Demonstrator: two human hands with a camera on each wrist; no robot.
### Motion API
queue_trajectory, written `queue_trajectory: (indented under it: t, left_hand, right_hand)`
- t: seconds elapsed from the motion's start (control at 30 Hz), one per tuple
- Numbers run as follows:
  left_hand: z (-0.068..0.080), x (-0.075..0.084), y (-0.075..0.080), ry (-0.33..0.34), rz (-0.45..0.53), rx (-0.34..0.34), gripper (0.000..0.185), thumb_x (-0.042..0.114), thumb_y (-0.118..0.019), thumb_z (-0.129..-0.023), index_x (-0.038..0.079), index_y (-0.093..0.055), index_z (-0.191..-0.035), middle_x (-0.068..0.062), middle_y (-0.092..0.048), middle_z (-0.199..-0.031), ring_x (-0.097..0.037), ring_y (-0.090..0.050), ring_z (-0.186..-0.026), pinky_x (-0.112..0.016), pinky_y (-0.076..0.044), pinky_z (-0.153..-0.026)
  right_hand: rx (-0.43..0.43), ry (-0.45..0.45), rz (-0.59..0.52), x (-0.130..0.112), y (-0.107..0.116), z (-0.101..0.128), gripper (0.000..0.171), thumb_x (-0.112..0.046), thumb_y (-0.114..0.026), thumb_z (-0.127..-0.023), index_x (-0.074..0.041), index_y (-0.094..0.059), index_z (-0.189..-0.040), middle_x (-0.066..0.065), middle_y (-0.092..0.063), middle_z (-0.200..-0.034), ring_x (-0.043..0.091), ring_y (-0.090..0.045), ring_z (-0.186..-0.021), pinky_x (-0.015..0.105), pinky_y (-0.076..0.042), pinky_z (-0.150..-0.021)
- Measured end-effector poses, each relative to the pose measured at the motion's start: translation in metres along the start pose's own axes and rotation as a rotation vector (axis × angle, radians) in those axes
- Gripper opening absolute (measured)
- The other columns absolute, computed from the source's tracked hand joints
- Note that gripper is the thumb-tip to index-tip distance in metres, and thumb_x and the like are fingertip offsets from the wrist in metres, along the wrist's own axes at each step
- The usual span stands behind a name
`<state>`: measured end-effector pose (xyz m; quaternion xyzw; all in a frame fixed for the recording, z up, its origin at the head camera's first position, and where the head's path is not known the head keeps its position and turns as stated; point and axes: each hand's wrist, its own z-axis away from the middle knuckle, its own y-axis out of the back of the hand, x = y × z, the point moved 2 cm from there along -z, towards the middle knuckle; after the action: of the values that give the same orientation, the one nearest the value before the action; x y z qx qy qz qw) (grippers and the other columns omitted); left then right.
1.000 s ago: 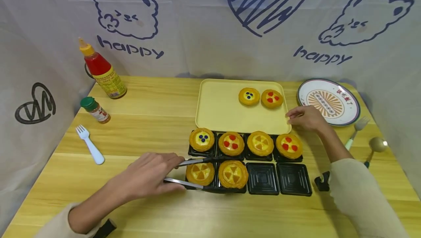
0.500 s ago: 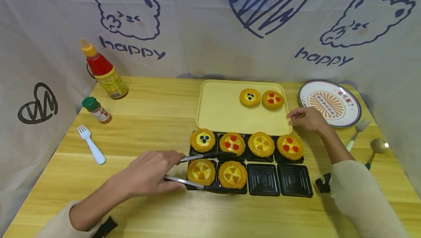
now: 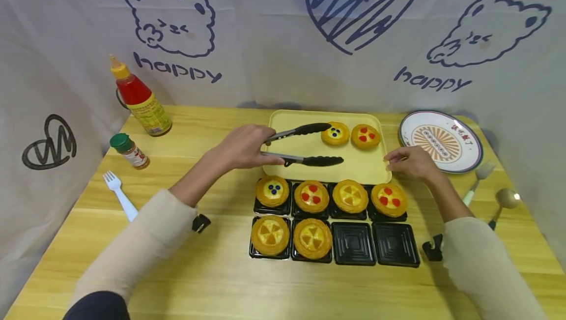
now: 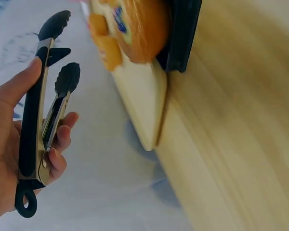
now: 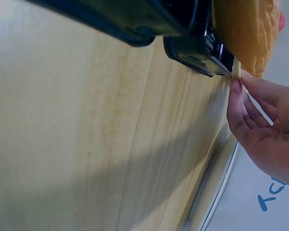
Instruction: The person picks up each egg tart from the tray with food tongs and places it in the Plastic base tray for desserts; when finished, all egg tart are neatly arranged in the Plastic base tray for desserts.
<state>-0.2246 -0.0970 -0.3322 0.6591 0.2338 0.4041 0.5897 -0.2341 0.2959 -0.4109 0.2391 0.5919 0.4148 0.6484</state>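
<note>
My left hand (image 3: 249, 148) grips a pair of black-tipped tongs (image 4: 29, 130), its arms spread with nothing between them. The tongs hang over the yellow tray (image 3: 362, 166), one tip close to a blueberry tart (image 3: 338, 134). Beside that lies a strawberry tart (image 3: 365, 136). At the tray's right edge, my right hand (image 3: 413, 161) pinches the rim between thumb and fingers, also seen in the right wrist view. In front of the tray, two rows of black square holders carry several tarts, among them an orange-topped tart (image 3: 312, 239). One black holder (image 3: 353, 243) shows its ridged bottom.
A white plate (image 3: 468, 150) stands right of the tray, near a fork (image 3: 482, 172) and a spoon (image 3: 507, 198). At the left are a red sauce bottle (image 3: 143, 103), a green-capped shaker (image 3: 129, 151) and a light blue fork (image 3: 119, 193). A cloth wall (image 3: 247, 59) closes the back.
My left hand has lifted the tongs away from the front orange-topped tarts and carried them back over the tray. Both those tarts lie in their holders. The right hand stays at the tray rim.
</note>
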Motion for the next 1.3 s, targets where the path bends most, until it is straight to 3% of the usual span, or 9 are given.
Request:
queue_trajectory:
  t: [0.2, 0.33, 0.47, 0.6, 0.73, 0.83, 0.93, 1.07, 1.3]
  left_hand:
    - [-0.047, -0.013, -0.014, 0.105, -0.090, -0.091, 0.058, 0.056, -0.066, -0.081, 0.003, -0.061, -0.104, -0.005, -0.052, -0.078, -0.017, -0.044, -0.066, -0.028, -0.033, -0.056]
    - [-0.059, -0.014, -0.022, 0.144, -0.109, -0.144, 0.060, 0.055, -0.063, -0.084, 0.002, -0.059, -0.111, -0.007, -0.057, -0.086, -0.018, -0.047, -0.071, -0.029, -0.036, -0.060]
    - [-0.060, -0.013, -0.025, 0.148, -0.121, -0.144, 0.057, 0.054, -0.061, -0.086, 0.003, -0.059, -0.111, -0.007, -0.058, -0.086, -0.018, -0.048, -0.071, -0.030, -0.037, -0.061]
    - [-0.045, -0.008, -0.017, 0.109, -0.096, -0.077, 0.054, 0.053, -0.061, -0.087, 0.003, -0.060, -0.105, -0.006, -0.054, -0.079, -0.017, -0.046, -0.067, -0.029, -0.036, -0.058]
    - [-0.019, 0.005, -0.005, 0.029, -0.082, -0.005, 0.051, 0.053, -0.062, -0.086, 0.004, -0.060, -0.100, -0.005, -0.055, -0.076, -0.017, -0.047, -0.064, -0.028, -0.037, -0.056]
    - [0.005, 0.019, 0.000, -0.024, -0.076, 0.015, 0.056, 0.053, -0.063, -0.085, 0.003, -0.061, -0.111, -0.007, -0.065, -0.089, -0.018, -0.058, -0.072, -0.031, -0.048, -0.062]
    - [0.027, 0.033, -0.001, -0.088, -0.059, 0.015, 0.063, 0.052, -0.065, -0.084, 0.001, -0.060, -0.119, -0.010, -0.069, -0.102, -0.019, -0.063, -0.076, -0.032, -0.053, -0.066]
    - [0.051, 0.050, -0.008, -0.180, -0.053, -0.003, 0.063, 0.052, -0.065, -0.084, 0.002, -0.060, -0.120, -0.007, -0.068, -0.097, -0.012, -0.054, -0.063, -0.025, -0.047, -0.057]
    - [0.071, 0.072, -0.019, -0.275, -0.094, -0.079, 0.062, 0.055, -0.063, -0.084, 0.004, -0.059, -0.120, -0.002, -0.066, -0.093, -0.007, -0.047, -0.059, -0.018, -0.039, -0.051]
  right_hand:
    - [0.000, 0.023, 0.012, -0.005, -0.003, -0.002, 0.027, -0.016, -0.069, -0.085, 0.003, -0.069, -0.105, 0.018, -0.069, -0.093, 0.011, -0.057, -0.074, 0.026, -0.043, -0.066]
    - [0.000, 0.019, 0.002, -0.006, -0.004, -0.003, 0.025, -0.015, -0.068, -0.086, 0.002, -0.069, -0.105, 0.017, -0.068, -0.093, 0.012, -0.057, -0.074, 0.026, -0.043, -0.065]
    - [-0.005, 0.003, -0.005, -0.005, -0.004, -0.003, 0.025, -0.015, -0.067, -0.087, 0.002, -0.069, -0.105, 0.017, -0.068, -0.093, 0.012, -0.057, -0.074, 0.025, -0.044, -0.064]
    - [-0.010, -0.006, 0.002, -0.005, -0.003, -0.001, 0.027, -0.017, -0.068, -0.086, 0.002, -0.068, -0.106, 0.017, -0.068, -0.094, 0.012, -0.057, -0.074, 0.026, -0.043, -0.064]
    - [-0.010, -0.010, 0.007, -0.003, -0.001, 0.001, 0.027, -0.017, -0.067, -0.087, 0.002, -0.068, -0.106, 0.016, -0.068, -0.093, 0.011, -0.057, -0.074, 0.026, -0.042, -0.064]
    - [-0.009, -0.009, 0.010, -0.001, -0.001, 0.002, 0.027, -0.017, -0.067, -0.087, 0.002, -0.068, -0.106, 0.017, -0.068, -0.093, 0.011, -0.057, -0.074, 0.026, -0.043, -0.065]
    - [-0.011, -0.010, 0.015, 0.001, -0.001, 0.001, 0.028, -0.018, -0.068, -0.086, 0.002, -0.068, -0.106, 0.017, -0.068, -0.093, 0.012, -0.057, -0.075, 0.026, -0.043, -0.065]
    - [-0.012, -0.011, 0.024, 0.002, -0.002, 0.000, 0.029, -0.018, -0.069, -0.086, 0.002, -0.068, -0.106, 0.017, -0.068, -0.093, 0.013, -0.057, -0.075, 0.027, -0.042, -0.066]
    - [-0.003, -0.016, 0.001, 0.001, 0.000, -0.001, 0.027, -0.017, -0.070, -0.085, 0.003, -0.068, -0.104, 0.017, -0.068, -0.091, 0.011, -0.055, -0.073, 0.025, -0.042, -0.064]
